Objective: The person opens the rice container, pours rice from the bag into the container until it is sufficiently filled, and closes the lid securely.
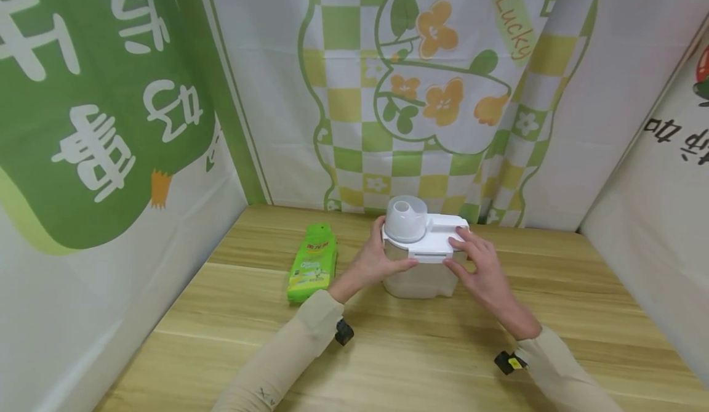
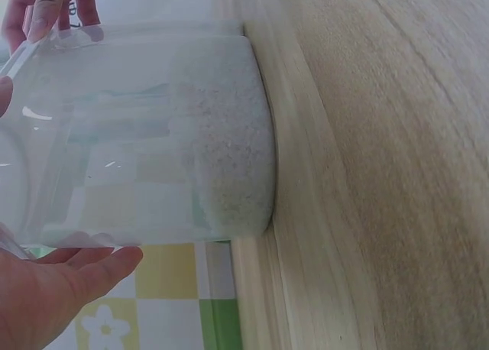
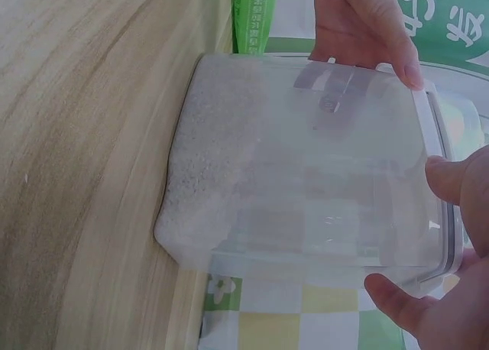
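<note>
A clear plastic storage container (image 1: pixel 418 281) stands upright on the table, with a white lid (image 1: pixel 437 238) on top. On the lid's left part sits a clear measuring cup (image 1: pixel 406 220). White rice-like grains (image 2: pixel 233 136) fill the bottom of the container in both wrist views. My left hand (image 1: pixel 371 263) grips the container's left side, its thumb along the front edge of the lid. At the right, my right hand (image 1: pixel 488 273) holds the lid's edge, thumb at the front and fingers over the top and side.
A green bag (image 1: pixel 314 264) with printed labels lies on the wooden table (image 1: pixel 554 301), left of the container. Behind the table hangs a checked green and yellow curtain (image 1: pixel 343 104). Printed cloth (image 1: pixel 127 227) hangs at the left side.
</note>
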The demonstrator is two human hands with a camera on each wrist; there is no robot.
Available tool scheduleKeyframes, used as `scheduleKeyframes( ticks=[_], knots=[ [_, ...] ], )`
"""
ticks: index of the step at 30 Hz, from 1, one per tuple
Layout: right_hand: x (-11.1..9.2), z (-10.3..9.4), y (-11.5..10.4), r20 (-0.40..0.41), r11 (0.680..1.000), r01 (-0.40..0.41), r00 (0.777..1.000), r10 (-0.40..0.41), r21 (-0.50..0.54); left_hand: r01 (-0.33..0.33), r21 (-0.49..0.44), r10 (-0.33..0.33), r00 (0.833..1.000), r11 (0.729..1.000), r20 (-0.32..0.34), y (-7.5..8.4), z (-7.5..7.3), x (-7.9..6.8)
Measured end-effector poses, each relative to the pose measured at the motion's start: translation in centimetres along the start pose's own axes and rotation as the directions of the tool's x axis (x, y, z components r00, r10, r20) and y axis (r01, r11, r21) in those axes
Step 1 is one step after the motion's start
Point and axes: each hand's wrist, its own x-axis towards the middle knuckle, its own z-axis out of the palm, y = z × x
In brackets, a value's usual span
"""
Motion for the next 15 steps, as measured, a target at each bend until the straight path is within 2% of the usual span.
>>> scheduleKeyframes(
  ticks=[15],
  knots=[
    [0.03, 0.24, -0.2, -0.014, 0.999, 0.001, 1.0, -0.002, -0.049, 0.001, 0.025, -0.001, 1.0, 1.0, -0.023, -0.01, -0.08, -0.07]
  ],
)
